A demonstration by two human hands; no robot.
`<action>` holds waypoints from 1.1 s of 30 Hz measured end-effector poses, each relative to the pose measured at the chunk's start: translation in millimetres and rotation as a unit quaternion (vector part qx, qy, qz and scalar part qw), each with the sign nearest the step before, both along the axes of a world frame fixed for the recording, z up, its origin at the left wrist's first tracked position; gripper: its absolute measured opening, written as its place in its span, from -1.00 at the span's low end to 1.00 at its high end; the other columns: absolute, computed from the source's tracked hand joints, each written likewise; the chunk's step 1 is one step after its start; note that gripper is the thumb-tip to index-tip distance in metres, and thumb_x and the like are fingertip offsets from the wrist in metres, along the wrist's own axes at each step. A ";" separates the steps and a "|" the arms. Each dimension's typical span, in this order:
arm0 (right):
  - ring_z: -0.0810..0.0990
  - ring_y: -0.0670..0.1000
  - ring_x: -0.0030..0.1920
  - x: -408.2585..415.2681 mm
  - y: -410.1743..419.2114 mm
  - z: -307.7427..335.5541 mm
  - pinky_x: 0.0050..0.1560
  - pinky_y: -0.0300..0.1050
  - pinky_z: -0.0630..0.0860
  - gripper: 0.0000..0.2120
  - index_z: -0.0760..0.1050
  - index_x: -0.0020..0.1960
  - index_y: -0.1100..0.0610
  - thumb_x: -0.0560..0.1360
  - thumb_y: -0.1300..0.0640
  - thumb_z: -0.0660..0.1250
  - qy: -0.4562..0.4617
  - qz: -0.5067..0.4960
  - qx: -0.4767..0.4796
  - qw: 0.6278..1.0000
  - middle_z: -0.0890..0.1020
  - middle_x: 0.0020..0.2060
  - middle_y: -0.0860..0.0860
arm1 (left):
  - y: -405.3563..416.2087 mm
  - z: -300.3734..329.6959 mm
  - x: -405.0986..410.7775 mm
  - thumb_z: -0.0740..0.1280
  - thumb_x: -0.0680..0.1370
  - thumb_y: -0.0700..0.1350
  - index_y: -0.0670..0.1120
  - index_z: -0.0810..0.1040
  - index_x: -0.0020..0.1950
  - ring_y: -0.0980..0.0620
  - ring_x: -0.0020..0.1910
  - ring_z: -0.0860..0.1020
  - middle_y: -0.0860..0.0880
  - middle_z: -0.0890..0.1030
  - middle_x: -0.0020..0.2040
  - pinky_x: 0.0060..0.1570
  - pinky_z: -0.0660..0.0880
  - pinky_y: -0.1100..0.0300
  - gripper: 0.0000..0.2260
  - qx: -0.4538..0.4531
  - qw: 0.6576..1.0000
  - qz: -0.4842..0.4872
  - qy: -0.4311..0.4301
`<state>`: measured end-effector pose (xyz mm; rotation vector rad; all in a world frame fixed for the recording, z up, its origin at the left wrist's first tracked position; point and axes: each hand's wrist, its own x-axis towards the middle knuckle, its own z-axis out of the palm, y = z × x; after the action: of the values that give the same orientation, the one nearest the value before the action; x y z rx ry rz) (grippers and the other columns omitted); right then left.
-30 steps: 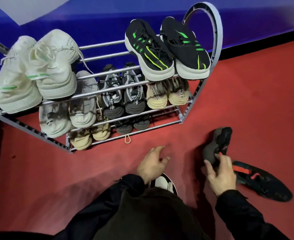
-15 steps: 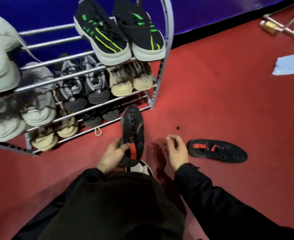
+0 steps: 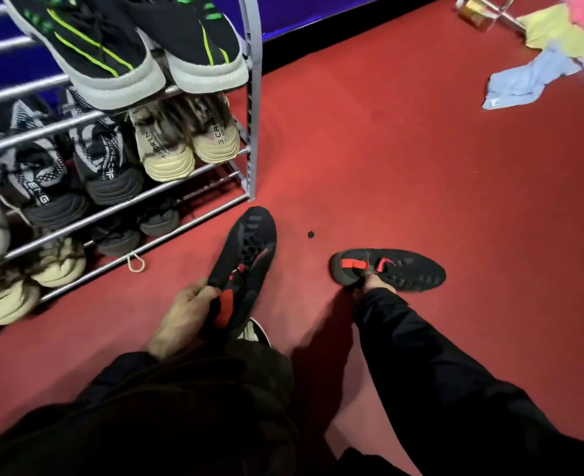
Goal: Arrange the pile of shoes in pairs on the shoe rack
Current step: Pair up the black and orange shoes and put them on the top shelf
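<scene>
head: red floor (image 3: 421,166), blue wall (image 3: 318,8).

The person wears a black long-sleeved top; the right sleeve (image 3: 431,355) reaches the wrist of the bare right hand (image 3: 374,285). The left hand (image 3: 184,314) is bare too. Left of the right sleeve, dark trousers (image 3: 167,407) cover the lap.

Two black-red shoes (image 3: 246,262) (image 3: 400,269) low beside filled rack (image 3: 251,108).

I see the rack (image 3: 249,108) at left, one shoe (image 3: 246,255) before it, another shoe (image 3: 397,269) right, cloths (image 3: 538,73) far right.
</scene>
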<state>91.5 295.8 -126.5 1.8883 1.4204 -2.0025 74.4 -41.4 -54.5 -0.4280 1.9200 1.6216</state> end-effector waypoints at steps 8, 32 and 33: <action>0.57 0.00 -0.31 23.5 -50.3 57.0 -0.37 -0.27 0.46 -0.90 0.46 -0.18 0.14 0.47 0.25 0.36 0.185 -0.033 0.064 0.980 0.62 -0.40 -0.03 | 14.9 70.5 -2.6 0.16 0.64 -0.36 -0.06 0.59 -0.09 0.25 -0.49 0.45 0.15 0.54 -0.49 -0.44 0.35 0.40 -0.70 -0.003 0.994 0.006 0.105; 0.64 0.10 -0.16 -184.1 -298.5 349.1 0.04 0.09 0.58 -0.55 0.57 -0.19 0.25 0.42 -0.18 0.31 0.347 0.544 0.336 0.686 0.71 -0.22 0.13 | -168.0 289.4 -7.6 0.15 0.61 -0.28 -0.02 0.56 0.38 0.18 -0.21 0.48 0.17 0.59 -0.20 -0.17 0.44 0.28 -0.59 -0.005 0.790 0.389 0.475; 0.64 0.13 -0.14 -193.6 -314.9 347.2 0.02 0.04 0.58 -0.58 0.54 -0.20 0.24 0.47 -0.15 0.31 0.326 0.564 0.361 0.668 0.69 -0.22 0.12 | -175.6 286.2 -10.9 0.14 0.62 -0.29 0.01 0.56 0.39 0.19 -0.23 0.48 0.16 0.58 -0.21 -0.19 0.44 0.31 -0.58 -0.013 0.793 0.389 0.469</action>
<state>-102.1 -19.1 220.8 -0.1686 2.7786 -1.4118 63.5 -217.0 231.7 -0.5183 2.6782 2.7121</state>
